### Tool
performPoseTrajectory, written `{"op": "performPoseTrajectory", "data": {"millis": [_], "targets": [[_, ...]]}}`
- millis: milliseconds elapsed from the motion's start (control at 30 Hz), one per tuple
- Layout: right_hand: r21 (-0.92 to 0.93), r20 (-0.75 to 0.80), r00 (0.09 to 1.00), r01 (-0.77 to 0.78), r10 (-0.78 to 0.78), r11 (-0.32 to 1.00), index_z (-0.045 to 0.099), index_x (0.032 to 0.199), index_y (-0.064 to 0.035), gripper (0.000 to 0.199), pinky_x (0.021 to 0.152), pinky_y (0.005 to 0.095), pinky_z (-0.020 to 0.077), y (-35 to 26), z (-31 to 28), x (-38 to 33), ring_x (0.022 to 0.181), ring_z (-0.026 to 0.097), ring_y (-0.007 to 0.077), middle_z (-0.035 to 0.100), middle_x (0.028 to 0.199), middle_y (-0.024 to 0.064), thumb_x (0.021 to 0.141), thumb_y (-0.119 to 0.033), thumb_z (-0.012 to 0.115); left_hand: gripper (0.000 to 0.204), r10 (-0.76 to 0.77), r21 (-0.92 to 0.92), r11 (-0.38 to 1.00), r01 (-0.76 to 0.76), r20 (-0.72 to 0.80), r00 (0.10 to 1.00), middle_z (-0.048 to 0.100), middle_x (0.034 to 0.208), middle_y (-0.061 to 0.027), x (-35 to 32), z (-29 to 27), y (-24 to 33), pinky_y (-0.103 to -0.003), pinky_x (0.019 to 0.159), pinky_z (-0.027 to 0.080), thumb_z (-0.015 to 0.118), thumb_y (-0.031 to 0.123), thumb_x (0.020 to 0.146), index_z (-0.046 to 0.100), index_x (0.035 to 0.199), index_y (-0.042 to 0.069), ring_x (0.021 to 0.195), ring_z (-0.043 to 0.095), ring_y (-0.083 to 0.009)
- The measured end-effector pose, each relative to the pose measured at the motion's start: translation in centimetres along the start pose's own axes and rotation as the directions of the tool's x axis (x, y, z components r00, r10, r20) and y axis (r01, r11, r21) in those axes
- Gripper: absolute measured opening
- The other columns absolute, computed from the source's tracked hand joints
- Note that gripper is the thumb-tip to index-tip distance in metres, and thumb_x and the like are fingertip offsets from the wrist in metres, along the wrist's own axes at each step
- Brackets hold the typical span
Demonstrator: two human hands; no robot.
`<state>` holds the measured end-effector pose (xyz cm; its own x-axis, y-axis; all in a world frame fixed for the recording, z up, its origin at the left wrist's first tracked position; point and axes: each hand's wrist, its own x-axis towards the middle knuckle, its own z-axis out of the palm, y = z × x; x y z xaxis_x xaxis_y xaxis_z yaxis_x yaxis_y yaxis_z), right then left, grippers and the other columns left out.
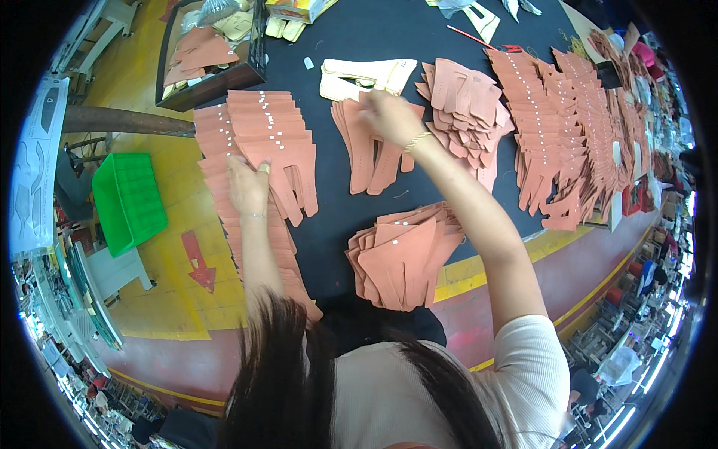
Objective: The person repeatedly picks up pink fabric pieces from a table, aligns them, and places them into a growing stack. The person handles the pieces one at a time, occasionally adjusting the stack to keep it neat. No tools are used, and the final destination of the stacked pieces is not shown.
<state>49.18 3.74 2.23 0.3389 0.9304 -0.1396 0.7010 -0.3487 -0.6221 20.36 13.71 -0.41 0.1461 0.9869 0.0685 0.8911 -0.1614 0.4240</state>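
Note:
My left hand (249, 185) lies on a long overlapping row of salmon-brown cut leather pieces (271, 120) with small white labels, thumb and fingers apart. My right hand (394, 120) is closed at the top of a small fanned stack of leather pieces (361, 161) in the middle of the table, its fingertips gripping the upper edge of a piece. Just beyond that hand are cream-coloured cut pieces (374, 75) with a slot. Nearer to me sits a pile of wider leather pieces (402, 258), some slit.
To the right stand a heaped stack of leather pieces (467, 105) and long labelled rows (535, 135) of them. A dark crate (258, 63) with scraps is at the far left. A green bin (129, 202) stands beyond the table's left side. A red pen (470, 36) lies at the back.

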Motion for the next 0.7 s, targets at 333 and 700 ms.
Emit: {"op": "performPoseTrajectory", "data": {"millis": [333, 700], "targets": [[-0.190, -0.105, 0.993, -0.072, 0.053, 0.979, 0.063, 0.096, -0.0075, 0.022, 0.084, 0.0438, 0.0512, 6.3, 0.1, -4.7, 0.101, 0.063, 0.0332, 0.063, 0.102, 0.0134, 0.078, -0.015, 0.074, 0.017, 0.112, -0.590, 0.566, 0.576, 0.747, 0.656, 0.061, 0.079, -0.0008, -13.7, -6.0, 3.1, -0.021, 0.047, 0.047, 0.069, 0.019, 0.092, 0.061, 0.096, 0.004, 0.062, 0.058, -0.0071], [0.105, -0.135, 0.982, 0.143, -0.129, 0.984, 0.055, 0.100, -0.0043, 0.017, 0.072, 0.0343, 0.0518, -2.5, -7.1, -7.6, 0.080, 0.069, 0.0271, 0.069, 0.085, 0.0123, 0.092, -0.016, 0.063, 0.032, 0.134, -0.648, 0.433, 0.626, 0.734, 0.666, 0.066, 0.096, -0.0059, -21.5, -7.0, 3.9, -0.024, 0.072, 0.053, 0.065, 0.016, 0.095, 0.060, 0.120, -0.003, 0.083, 0.064, -0.0104]]}}
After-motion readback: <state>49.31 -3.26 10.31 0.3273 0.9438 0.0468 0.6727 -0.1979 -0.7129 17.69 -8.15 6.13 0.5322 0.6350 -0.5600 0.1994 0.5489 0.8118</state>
